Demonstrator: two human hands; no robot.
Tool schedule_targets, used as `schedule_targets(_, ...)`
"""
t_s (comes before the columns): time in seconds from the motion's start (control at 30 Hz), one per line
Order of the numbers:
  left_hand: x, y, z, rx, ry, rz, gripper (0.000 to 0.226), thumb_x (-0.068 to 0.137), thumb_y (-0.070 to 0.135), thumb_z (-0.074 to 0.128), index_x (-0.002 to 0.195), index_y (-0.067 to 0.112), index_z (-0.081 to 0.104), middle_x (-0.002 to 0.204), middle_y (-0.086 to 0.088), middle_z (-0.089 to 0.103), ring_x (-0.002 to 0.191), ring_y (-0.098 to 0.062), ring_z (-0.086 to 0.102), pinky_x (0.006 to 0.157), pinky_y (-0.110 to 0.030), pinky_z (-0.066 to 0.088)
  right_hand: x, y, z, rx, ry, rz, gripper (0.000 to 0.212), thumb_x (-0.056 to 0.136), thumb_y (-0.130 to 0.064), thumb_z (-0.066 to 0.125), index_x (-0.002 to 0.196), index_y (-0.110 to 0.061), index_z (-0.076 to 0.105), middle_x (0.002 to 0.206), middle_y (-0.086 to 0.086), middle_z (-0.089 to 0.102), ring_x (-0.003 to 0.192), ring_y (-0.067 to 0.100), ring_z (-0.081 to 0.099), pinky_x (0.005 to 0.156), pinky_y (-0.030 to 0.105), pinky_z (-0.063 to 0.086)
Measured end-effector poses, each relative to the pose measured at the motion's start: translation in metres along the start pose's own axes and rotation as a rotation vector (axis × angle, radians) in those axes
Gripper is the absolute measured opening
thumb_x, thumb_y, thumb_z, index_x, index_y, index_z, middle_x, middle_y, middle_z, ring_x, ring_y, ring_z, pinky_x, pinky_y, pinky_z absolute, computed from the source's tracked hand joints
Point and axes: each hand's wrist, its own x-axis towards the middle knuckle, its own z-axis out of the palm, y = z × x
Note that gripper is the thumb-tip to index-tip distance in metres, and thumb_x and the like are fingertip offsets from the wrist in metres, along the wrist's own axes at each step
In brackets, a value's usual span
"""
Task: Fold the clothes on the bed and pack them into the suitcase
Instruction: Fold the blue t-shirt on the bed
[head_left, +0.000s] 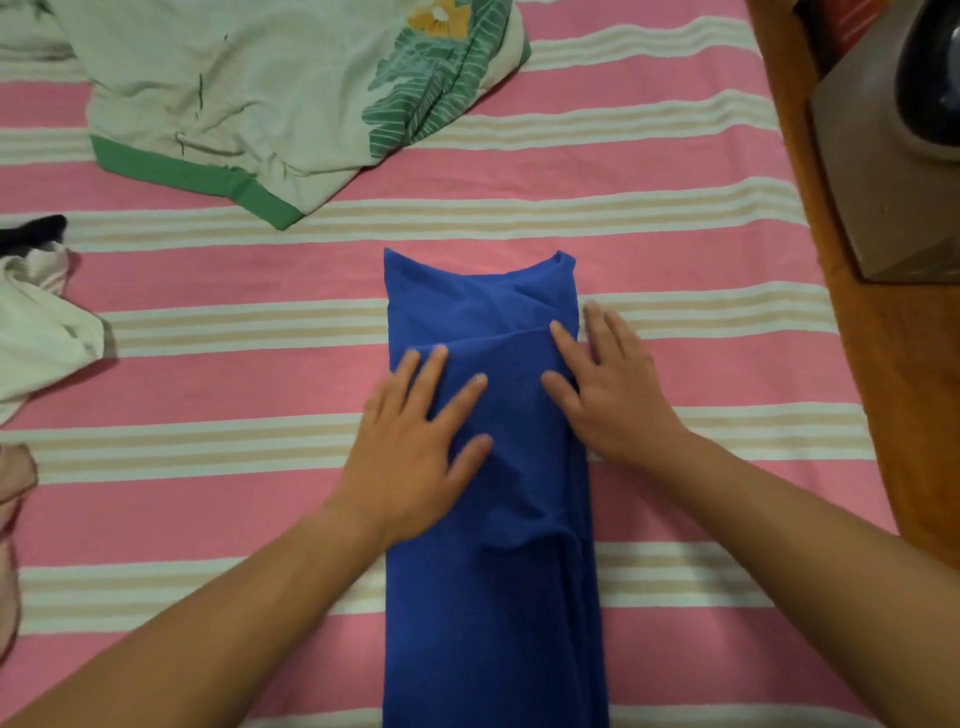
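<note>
Head view: a blue garment (493, 467), already folded into a long narrow strip, lies on the pink striped bed (701, 467), running from the near edge toward the middle. This looks like the smoothing step of folding; the next move likely calls for doubling the strip end over end. The left hand (415, 447) presses flat on the cloth, fingers spread. The right hand (613, 395) rests flat along its right edge, fingers straight. No suitcase shows.
</note>
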Motion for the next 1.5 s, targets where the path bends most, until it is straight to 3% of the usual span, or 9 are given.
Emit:
schedule_targets(0.2,0.112,-0.049,-0.039,-0.841,0.051,-0.852,0.062,0.081,0.045,0.076,0.128,0.007,0.059,0.128,-0.014,0.063,0.11,-0.029,0.063,0.093,-0.041,0.055,0.087,-0.009,-0.04,0.582,-0.052,0.409,0.039,0.088,-0.02,0.069,0.122,-0.005,0.058,0.111,0.006,0.058,0.108,0.027,0.058,0.09,0.035,0.046)
schedule_targets(0.3,0.123,-0.043,-0.059,-1.236,-0.028,-0.884,0.024,0.094,0.019,0.07,0.115,0.009,0.066,0.096,-0.005,0.072,0.063,-0.009,0.067,0.051,-0.02,0.051,0.093,-0.016,-0.056,0.869,-0.125,0.513,0.007,0.088,-0.01,0.07,0.086,-0.012,0.064,0.094,0.01,0.067,0.088,0.026,0.066,0.089,0.05,0.057)
schedule_targets(0.4,0.074,-0.034,-0.085,-1.35,0.135,-0.696,0.02,0.096,0.009,0.065,0.115,0.013,0.068,0.102,-0.001,0.074,0.069,-0.001,0.069,0.056,-0.014,0.05,0.043,-0.021,-0.079,1.102,0.027,0.341,0.012,0.091,0.0,0.066,0.097,-0.01,0.071,0.096,0.005,0.072,0.083,0.011,0.066,0.082,0.036,0.058)
schedule_targets(0.53,-0.049,-0.018,-0.086,-1.05,0.087,-0.432,0.033,0.084,-0.012,0.069,0.104,0.015,0.072,0.106,0.0,0.071,0.089,-0.006,0.066,0.079,-0.013,0.047,-0.07,-0.023,-0.082,1.008,0.074,0.11,0.015,0.082,-0.006,0.075,0.092,-0.015,0.069,0.093,0.005,0.067,0.081,0.006,0.06,0.074,0.014,0.047)
schedule_targets(0.67,-0.126,-0.015,-0.042,-0.637,-0.159,-0.251,0.048,0.086,-0.005,0.062,0.112,0.034,0.072,0.119,0.009,0.056,0.112,-0.009,0.054,0.098,-0.023,0.045,-0.153,-0.004,-0.023,0.587,-0.077,-0.042,0.037,0.07,0.003,0.063,0.097,-0.022,0.071,0.099,-0.004,0.059,0.092,0.019,0.062,0.081,0.022,0.046)
schedule_targets(0.87,-0.098,-0.012,-0.055,-0.238,0.169,0.002,0.046,0.091,0.022,0.048,0.133,0.015,0.066,0.139,-0.012,0.051,0.124,-0.036,0.049,0.104,-0.045,0.04,-0.147,0.0,-0.032,0.363,0.142,-0.144,0.048,0.083,-0.001,0.056,0.13,-0.01,0.063,0.13,0.008,0.055,0.117,0.029,0.055,0.103,0.035,0.043)
schedule_targets(1.1,-0.023,0.018,0.011,0.257,-0.323,0.021,0.068,0.102,0.06,0.017,0.162,0.032,0.0,0.171,-0.002,-0.004,0.157,-0.028,-0.008,0.127,-0.046,0.0,-0.08,-0.044,0.015,-0.245,-0.349,-0.255,0.077,0.089,-0.061,-0.009,0.159,-0.029,-0.011,0.167,-0.004,-0.018,0.154,0.022,-0.019,0.124,0.053,-0.004)
schedule_targets(1.27,-0.078,0.048,0.001,0.304,-0.263,0.037,0.074,0.101,0.059,0.012,0.163,0.022,-0.001,0.17,-0.009,-0.01,0.156,-0.03,-0.015,0.126,-0.049,-0.002,-0.125,-0.056,0.002,-0.304,-0.258,-0.282,0.078,0.096,-0.057,0.007,0.161,-0.015,0.016,0.168,0.01,0.007,0.155,0.034,0.0,0.124,0.056,0.003)
schedule_targets(1.5,-0.345,0.075,0.046,0.239,-0.42,0.581,0.083,0.089,0.062,0.052,0.16,0.03,0.026,0.168,-0.012,0.017,0.155,-0.037,0.01,0.122,-0.054,0.013,-0.386,-0.034,0.042,-0.302,-0.423,-0.876,0.076,0.089,-0.059,0.049,0.153,-0.018,0.041,0.164,0.01,0.028,0.151,0.033,0.024,0.119,0.049,0.017)
